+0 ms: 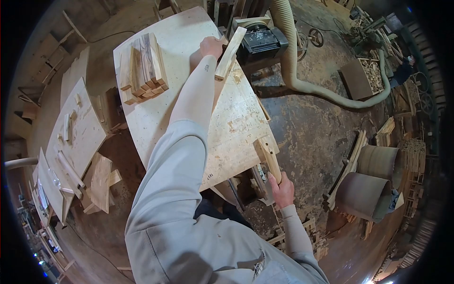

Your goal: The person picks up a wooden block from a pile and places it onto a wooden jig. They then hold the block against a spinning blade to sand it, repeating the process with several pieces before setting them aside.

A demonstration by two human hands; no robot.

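Observation:
My left hand (211, 48) reaches to the far part of the pale work table (184, 42), its fingers by the machine and partly hidden. Just right of it a light wooden piece (231, 53) lies slanting across the table edge. With my right hand (283, 190) I hold the near end of a wooden piece with dark holes (268, 156), beside the table's right corner. A stack of wooden blocks (144, 68) rests on the left side of the table.
Beyond the table stands a black motor (264, 41) with a ribbed hose (289, 66) running right. Wide rolls (362, 196) and wood scraps are on the floor at right. Boards (78, 128) lie at left. A crate of offcuts (362, 79) sits farther back.

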